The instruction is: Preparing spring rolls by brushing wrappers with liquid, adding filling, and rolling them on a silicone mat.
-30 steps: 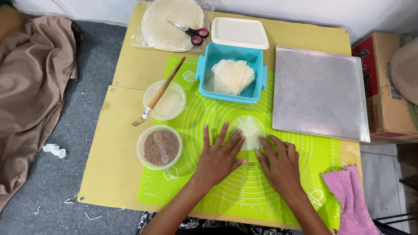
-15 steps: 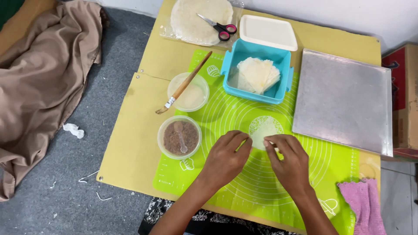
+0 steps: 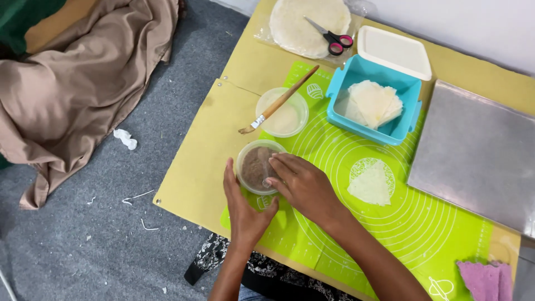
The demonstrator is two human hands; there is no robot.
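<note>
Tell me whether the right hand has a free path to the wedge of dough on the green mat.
Probably yes: the right hand is at the brown-filling tub, and only bare green mat separates it from the dough wedge.

Bright, even, diffuse light fills the scene; shadows are faint and soft, with a slight one under the wooden-handled pastry brush (image 3: 278, 102) toward seven o'clock. The grey metal baking tray (image 3: 479, 156) carries a dull sheen, without harsh glare. Focus is sharp throughout.

Bare forearms, no sleeves; black-and-white patterned garment (image 3: 223, 262) at the lap.
</note>
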